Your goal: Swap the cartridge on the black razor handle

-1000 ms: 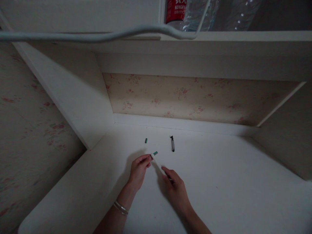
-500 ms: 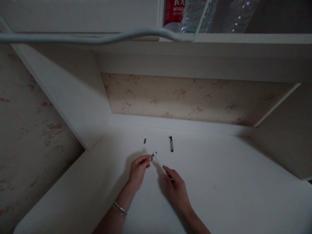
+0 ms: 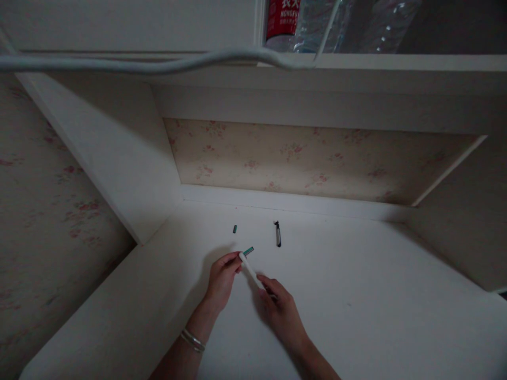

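Between the fingertips of my left hand [image 3: 222,277] is a small green-and-dark strip [image 3: 249,251], its far end sticking out over the desk. My right hand [image 3: 279,306] is closed around a slim white stick-like tool [image 3: 249,268]. The rounded tip of this tool lies across the near part of the strip, close to my left fingertips. I cannot make out its exact kind. Beyond my hands, a short green-and-dark piece [image 3: 235,229] lies on the desk. To its right lies a thin black-and-silver tool [image 3: 279,235], its small black head pointing away.
A white desk [image 3: 368,279] spreads under my hands, with side panels and a flowered back wall [image 3: 253,153]. Overhead, a white cable [image 3: 158,64] runs along a shelf [image 3: 376,62] holding a red-labelled bottle [image 3: 282,21] and clear plastic bottles [image 3: 320,24].
The white tool's tip has slid along the strip from its far end toward my left fingertips. My right hand has shifted slightly left and nearer to me. Pieces on the desk have stayed put.
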{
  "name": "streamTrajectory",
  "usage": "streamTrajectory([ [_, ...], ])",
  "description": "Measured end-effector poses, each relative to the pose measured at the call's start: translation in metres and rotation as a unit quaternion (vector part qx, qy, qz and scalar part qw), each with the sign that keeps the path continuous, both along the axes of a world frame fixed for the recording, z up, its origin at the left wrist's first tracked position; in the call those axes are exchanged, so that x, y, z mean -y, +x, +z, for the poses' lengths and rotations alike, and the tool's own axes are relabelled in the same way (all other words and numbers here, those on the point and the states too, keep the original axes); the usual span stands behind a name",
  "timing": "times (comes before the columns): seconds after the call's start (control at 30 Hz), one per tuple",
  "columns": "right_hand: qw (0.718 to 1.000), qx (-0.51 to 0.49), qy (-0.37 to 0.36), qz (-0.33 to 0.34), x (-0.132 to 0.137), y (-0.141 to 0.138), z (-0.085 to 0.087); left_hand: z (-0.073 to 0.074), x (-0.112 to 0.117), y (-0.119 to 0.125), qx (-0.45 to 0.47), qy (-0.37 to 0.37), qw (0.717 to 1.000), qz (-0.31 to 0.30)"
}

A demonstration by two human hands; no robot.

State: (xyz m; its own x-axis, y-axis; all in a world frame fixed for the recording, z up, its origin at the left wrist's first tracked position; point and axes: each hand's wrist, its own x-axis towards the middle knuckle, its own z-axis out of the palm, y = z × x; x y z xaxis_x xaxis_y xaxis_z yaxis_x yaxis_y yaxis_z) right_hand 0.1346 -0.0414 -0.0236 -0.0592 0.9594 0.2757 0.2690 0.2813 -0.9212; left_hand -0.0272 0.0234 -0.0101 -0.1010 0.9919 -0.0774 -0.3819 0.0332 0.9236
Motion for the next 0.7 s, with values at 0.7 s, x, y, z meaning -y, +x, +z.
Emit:
streamTrajectory([
  [0.7,0.992,-0.08,-0.099,0.005,0.0029,-0.0035,0.0006,0.0004,0.0,0.001,-0.012,-0.006,1.0,0.002],
])
